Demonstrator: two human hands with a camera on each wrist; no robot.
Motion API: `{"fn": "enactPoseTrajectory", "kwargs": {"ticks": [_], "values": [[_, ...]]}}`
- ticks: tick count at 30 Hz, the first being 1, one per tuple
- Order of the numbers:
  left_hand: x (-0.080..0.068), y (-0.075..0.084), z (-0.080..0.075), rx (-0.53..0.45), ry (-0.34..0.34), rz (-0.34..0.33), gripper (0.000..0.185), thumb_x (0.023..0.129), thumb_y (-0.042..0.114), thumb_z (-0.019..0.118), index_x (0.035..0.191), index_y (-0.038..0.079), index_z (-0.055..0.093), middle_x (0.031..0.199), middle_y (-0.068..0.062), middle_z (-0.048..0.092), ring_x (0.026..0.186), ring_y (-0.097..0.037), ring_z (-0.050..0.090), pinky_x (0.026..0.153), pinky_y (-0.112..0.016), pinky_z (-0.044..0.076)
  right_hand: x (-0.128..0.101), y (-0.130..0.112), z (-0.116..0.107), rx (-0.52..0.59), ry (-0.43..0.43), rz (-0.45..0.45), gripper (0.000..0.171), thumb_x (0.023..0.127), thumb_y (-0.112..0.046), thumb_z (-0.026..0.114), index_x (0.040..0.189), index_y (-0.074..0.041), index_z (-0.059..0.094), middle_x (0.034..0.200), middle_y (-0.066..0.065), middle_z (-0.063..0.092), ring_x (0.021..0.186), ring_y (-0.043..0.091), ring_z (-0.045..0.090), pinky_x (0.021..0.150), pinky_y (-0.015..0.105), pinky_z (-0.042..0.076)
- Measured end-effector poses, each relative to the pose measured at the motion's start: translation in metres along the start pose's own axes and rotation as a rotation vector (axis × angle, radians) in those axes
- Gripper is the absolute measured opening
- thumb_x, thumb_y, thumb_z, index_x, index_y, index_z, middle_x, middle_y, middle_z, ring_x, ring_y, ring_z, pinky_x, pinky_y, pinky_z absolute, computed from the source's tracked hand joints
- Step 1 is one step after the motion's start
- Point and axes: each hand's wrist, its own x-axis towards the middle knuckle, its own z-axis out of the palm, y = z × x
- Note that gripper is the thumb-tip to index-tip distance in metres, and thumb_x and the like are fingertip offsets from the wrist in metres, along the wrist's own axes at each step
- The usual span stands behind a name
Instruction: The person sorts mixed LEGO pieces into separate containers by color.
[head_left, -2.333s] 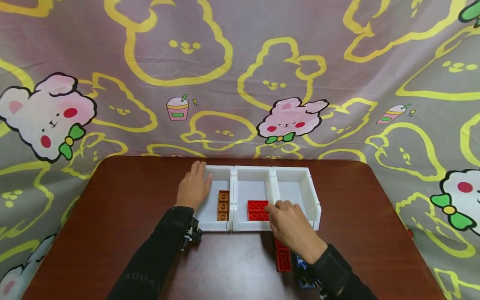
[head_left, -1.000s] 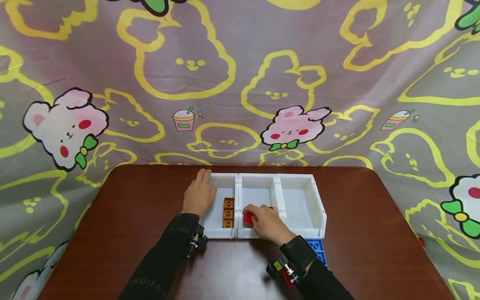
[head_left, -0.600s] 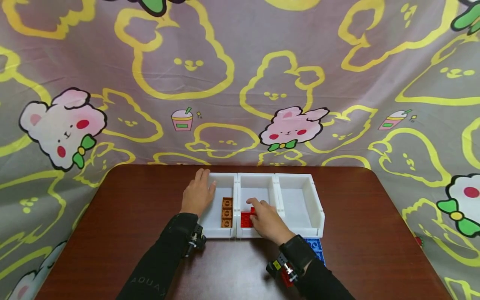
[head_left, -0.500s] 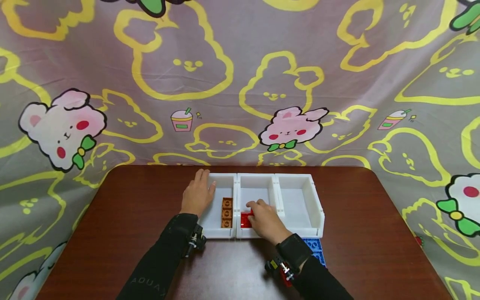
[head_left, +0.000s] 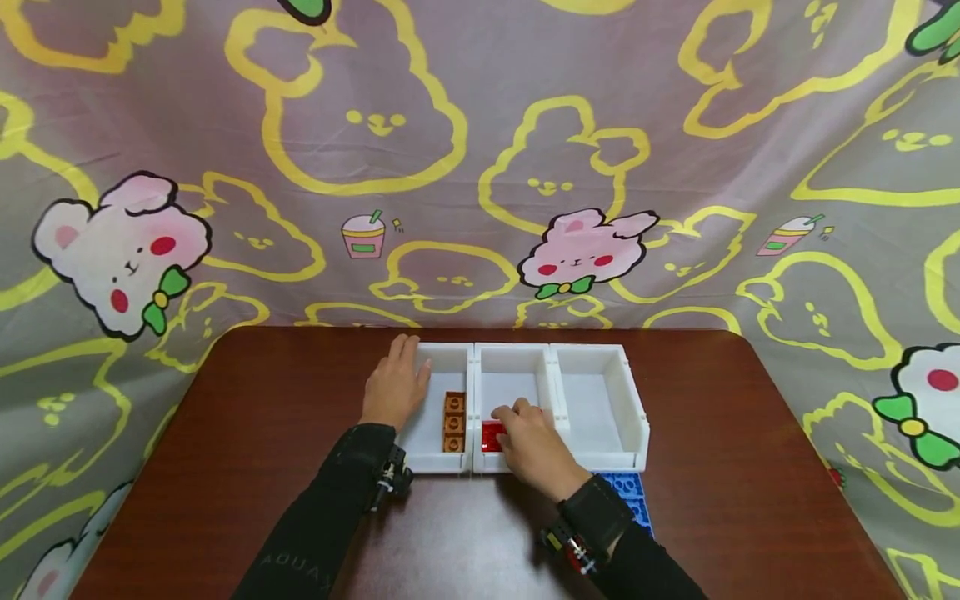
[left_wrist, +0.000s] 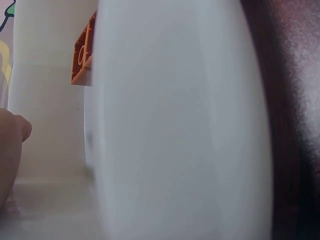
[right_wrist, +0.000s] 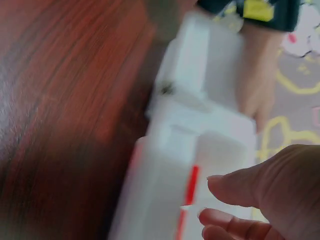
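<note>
A white three-compartment tray (head_left: 596,463) stands on the table. My left hand (head_left: 393,392) rests along its left wall, fingers fairly straight, thumb over the left compartment. An orange-brown toy brick piece (head_left: 454,422) lies in that compartment, against the divider. Over the middle compartment is my right hand (head_left: 536,446), beside red toy bricks (head_left: 491,436) that it partly hides. In the right wrist view, my right thumb and bent fingers (right_wrist: 235,190) stand apart with nothing between them, close to a red brick (right_wrist: 192,185). Whether a fingertip touches a brick, I cannot tell.
Blue toy bricks (head_left: 630,492) lie on the table in front of the tray's right compartment, partly under my right forearm. Some red (head_left: 581,557) shows by the right wrist camera. A patterned cloth (head_left: 435,167) hangs behind the brown table (head_left: 285,375).
My right hand has moved from the middle divider leftward into the middle compartment. It held a red brick there, lifted its fingers off, then lowered them slightly. The left hand stays on the tray's wall.
</note>
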Motion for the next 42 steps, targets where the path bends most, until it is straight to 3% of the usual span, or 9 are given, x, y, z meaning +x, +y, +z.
{"fn": "enactPoseTrajectory", "kwargs": {"ticks": [4, 8, 12, 16, 20, 24, 28, 34, 42], "values": [[0.004, 0.003, 0.001, 0.005, 0.014, 0.026, 0.049, 0.106, 0.023, 0.061, 0.145, -0.003, 0.049, 0.147, -0.025, 0.050, 0.100, -0.046, 0.066, 0.082, -0.056, 0.057, -0.026, -0.003, -0.023, -0.039, 0.008, 0.030, 0.012, 0.086, -0.004, 0.082, 0.091, -0.003, 0.071, 0.083, 0.010, 0.063, 0.079, 0.025, 0.060, 0.068, 0.039, 0.055], [0.009, 0.004, 0.000, 0.024, 0.019, 0.023, 0.051, 0.105, 0.025, 0.063, 0.145, -0.003, 0.050, 0.146, -0.025, 0.051, 0.100, -0.046, 0.066, 0.080, -0.055, 0.057, -0.057, -0.003, -0.034, -0.180, -0.155, 0.146, 0.027, 0.082, -0.018, 0.088, 0.097, -0.004, 0.071, 0.084, 0.012, 0.065, 0.080, 0.028, 0.062, 0.070, 0.046, 0.056], [0.012, 0.002, 0.000, 0.023, -0.016, -0.009, 0.053, 0.105, 0.027, 0.062, 0.148, -0.003, 0.048, 0.149, -0.024, 0.049, 0.104, -0.046, 0.066, 0.083, -0.057, 0.057, -0.080, 0.002, -0.023, -0.296, -0.308, 0.229, 0.042, 0.077, -0.030, 0.092, 0.104, -0.005, 0.071, 0.087, 0.015, 0.068, 0.087, 0.034, 0.064, 0.078, 0.055, 0.055], [0.011, -0.001, 0.002, 0.011, -0.054, -0.023, 0.055, 0.106, 0.028, 0.060, 0.150, -0.003, 0.045, 0.152, -0.024, 0.046, 0.107, -0.047, 0.065, 0.086, -0.058, 0.056, -0.091, 0.008, -0.006, -0.322, -0.326, 0.236, 0.035, 0.078, -0.024, 0.091, 0.099, -0.005, 0.071, 0.079, 0.014, 0.066, 0.079, 0.033, 0.065, 0.076, 0.054, 0.055], [0.010, -0.001, 0.005, -0.002, -0.061, -0.020, 0.055, 0.107, 0.028, 0.059, 0.150, -0.003, 0.044, 0.153, -0.025, 0.045, 0.108, -0.047, 0.065, 0.087, -0.058, 0.056, -0.092, 0.012, -0.001, -0.252, -0.259, 0.184, 0.025, 0.078, -0.015, 0.088, 0.091, -0.005, 0.070, 0.070, 0.010, 0.063, 0.067, 0.028, 0.063, 0.065, 0.046, 0.054], [0.008, -0.001, 0.005, -0.002, -0.047, -0.013, 0.054, 0.107, 0.027, 0.060, 0.149, -0.003, 0.046, 0.151, -0.025, 0.046, 0.105, -0.047, 0.065, 0.085, -0.057, 0.056, -0.073, 0.001, -0.020, -0.090, -0.136, 0.123, 0.023, 0.080, -0.014, 0.088, 0.084, -0.008, 0.066, 0.067, 0.003, 0.060, 0.060, 0.018, 0.058, 0.056, 0.035, 0.048], [0.004, -0.004, 0.003, 0.002, -0.041, -0.023, 0.053, 0.107, 0.026, 0.060, 0.148, -0.004, 0.046, 0.151, -0.025, 0.047, 0.105, -0.047, 0.065, 0.084, -0.057, 0.056, -0.028, -0.016, -0.034, 0.030, 0.001, 0.149, 0.023, 0.086, -0.017, 0.086, 0.090, -0.005, 0.067, 0.074, 0.005, 0.063, 0.064, 0.015, 0.056, 0.057, 0.030, 0.048], [0.000, -0.008, 0.004, -0.010, -0.057, -0.062, 0.053, 0.107, 0.027, 0.059, 0.150, -0.002, 0.045, 0.153, -0.024, 0.045, 0.109, -0.048, 0.064, 0.087, -0.060, 0.054, 0.035, -0.011, -0.010, 0.121, 0.159, 0.184, 0.022, 0.090, -0.014, 0.082, 0.090, 0.000, 0.066, 0.073, 0.010, 0.063, 0.061, 0.017, 0.052, 0.053, 0.028, 0.044], [0.003, -0.005, 0.005, -0.007, -0.020, -0.016, 0.051, 0.106, 0.026, 0.061, 0.147, -0.002, 0.048, 0.149, -0.024, 0.048, 0.103, -0.046, 0.065, 0.082, -0.057, 0.056, 0.066, 0.018, 0.017, 0.160, 0.184, 0.265, 0.028, 0.090, -0.016, 0.082, 0.078, -0.002, 0.062, 0.058, 0.003, 0.051, 0.053, 0.014, 0.044, 0.051, 0.026, 0.036]]}}
